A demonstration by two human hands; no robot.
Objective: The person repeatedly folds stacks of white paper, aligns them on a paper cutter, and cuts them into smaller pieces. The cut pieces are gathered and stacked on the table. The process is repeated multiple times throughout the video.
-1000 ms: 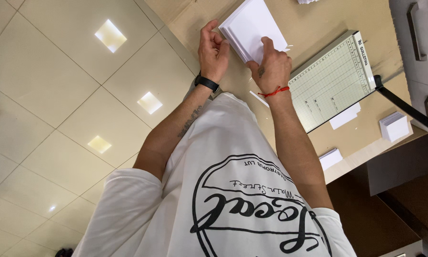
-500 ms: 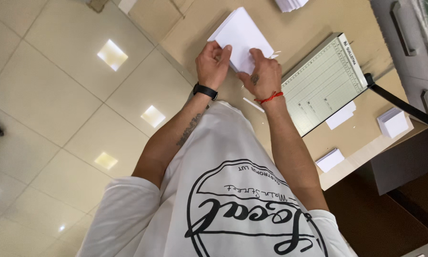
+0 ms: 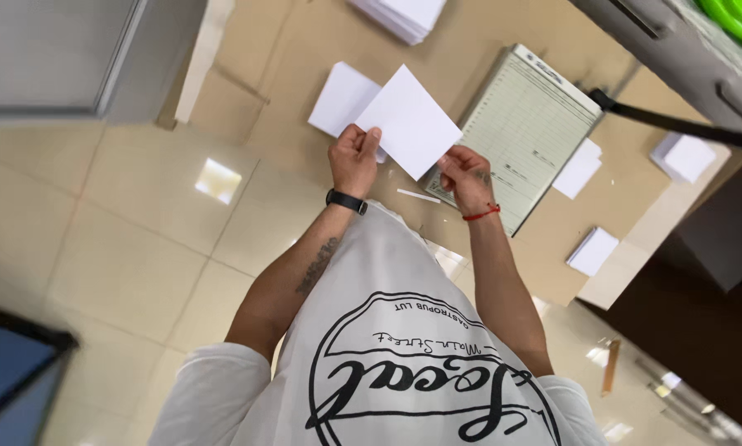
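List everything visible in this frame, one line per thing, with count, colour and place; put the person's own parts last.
held paper sheet: 1, white, pinched by both hands above the table
paper on table: 1 sheet or thin stack, white, lying just behind the held sheet
paper stacks: at least 4, white; one at the top edge, three on the right part of the table
paper strip: 1, white, narrow, lying between the two wrists
paper cutter: 1, pale ruled board with a black handle, right of the hands
table: 1, tan
floor: glossy cream tiles, left
left hand: black wristband, grips the sheet's lower left edge
right hand: red wrist string, grips the sheet's lower right edge
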